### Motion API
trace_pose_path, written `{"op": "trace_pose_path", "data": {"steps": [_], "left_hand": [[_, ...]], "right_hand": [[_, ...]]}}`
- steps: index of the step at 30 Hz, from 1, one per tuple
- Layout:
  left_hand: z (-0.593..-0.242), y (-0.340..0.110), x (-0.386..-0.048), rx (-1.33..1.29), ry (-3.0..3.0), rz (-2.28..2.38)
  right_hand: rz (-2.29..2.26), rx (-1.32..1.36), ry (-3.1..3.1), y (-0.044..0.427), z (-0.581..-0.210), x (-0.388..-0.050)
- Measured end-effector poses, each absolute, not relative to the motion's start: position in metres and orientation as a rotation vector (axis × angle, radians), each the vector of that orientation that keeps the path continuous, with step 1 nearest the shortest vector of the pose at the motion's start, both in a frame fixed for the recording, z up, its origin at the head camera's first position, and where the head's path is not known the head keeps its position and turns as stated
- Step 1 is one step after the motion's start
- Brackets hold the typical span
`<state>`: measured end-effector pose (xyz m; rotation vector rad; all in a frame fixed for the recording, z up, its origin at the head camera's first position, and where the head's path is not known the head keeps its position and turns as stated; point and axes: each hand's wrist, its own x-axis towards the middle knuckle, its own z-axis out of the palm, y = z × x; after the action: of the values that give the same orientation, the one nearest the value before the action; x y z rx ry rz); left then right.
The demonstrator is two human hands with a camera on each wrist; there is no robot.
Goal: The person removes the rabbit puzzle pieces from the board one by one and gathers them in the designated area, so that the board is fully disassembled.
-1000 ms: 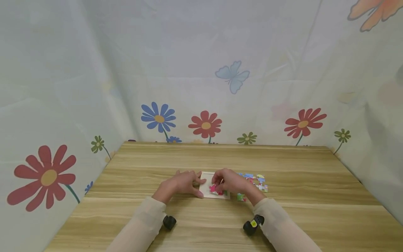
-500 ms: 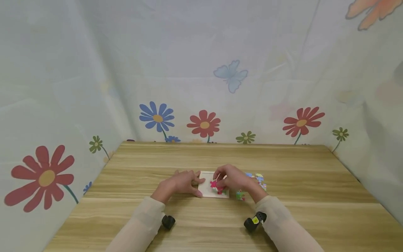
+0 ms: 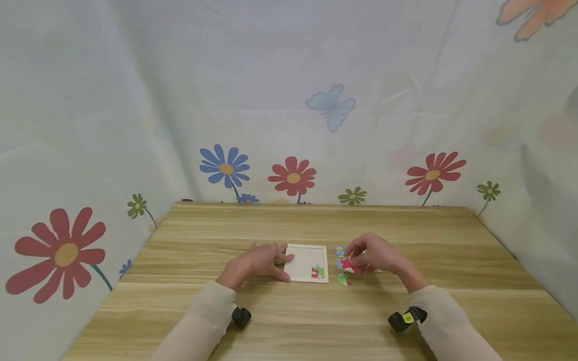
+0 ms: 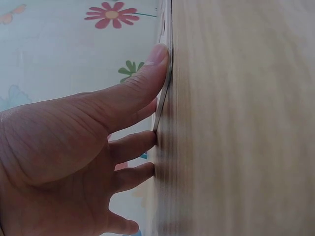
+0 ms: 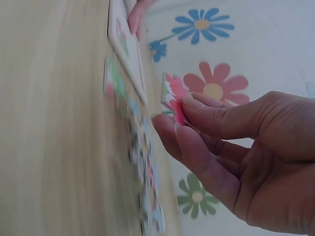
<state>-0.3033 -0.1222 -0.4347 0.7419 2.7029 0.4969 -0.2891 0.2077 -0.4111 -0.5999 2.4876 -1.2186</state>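
Observation:
In the head view a pale square puzzle tray (image 3: 299, 268) lies on the table, with a red and green puzzle piece (image 3: 318, 272) in its near right corner. My left hand (image 3: 263, 261) rests at the tray's left side, thumb and fingers spread; in the left wrist view the thumb (image 4: 147, 73) presses on the tray's edge. My right hand (image 3: 377, 254) is raised over the loose pieces right of the tray. Between its thumb and fingers it pinches a pink puzzle piece (image 5: 174, 96), held above the table in the right wrist view.
Several loose puzzle pieces (image 5: 145, 167) lie beside the tray, partly hidden under my right hand in the head view. One green piece (image 3: 344, 280) is nearest me. A flower-printed curtain (image 3: 253, 100) stands behind the wooden table (image 3: 289, 321).
My right hand has moved right, from over the tray to above the loose pieces, carrying the pink piece. The corner piece in the tray is now uncovered. My left hand stays put.

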Motion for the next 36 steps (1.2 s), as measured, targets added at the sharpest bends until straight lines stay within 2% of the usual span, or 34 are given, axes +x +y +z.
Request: {"op": "trace_pose_path", "data": {"steps": [7, 36], "left_hand": [[-0.435, -0.121, -0.305, 0.752, 2.702, 0.487], [-0.437, -0.124, -0.305, 0.74, 2.705, 0.513]], "right_hand": [[-1.153, -0.609, 2.442, 0.23, -0.417, -0.283], [-0.877, -0.769, 2.637, 0.219, -0.424, -0.28]]}}
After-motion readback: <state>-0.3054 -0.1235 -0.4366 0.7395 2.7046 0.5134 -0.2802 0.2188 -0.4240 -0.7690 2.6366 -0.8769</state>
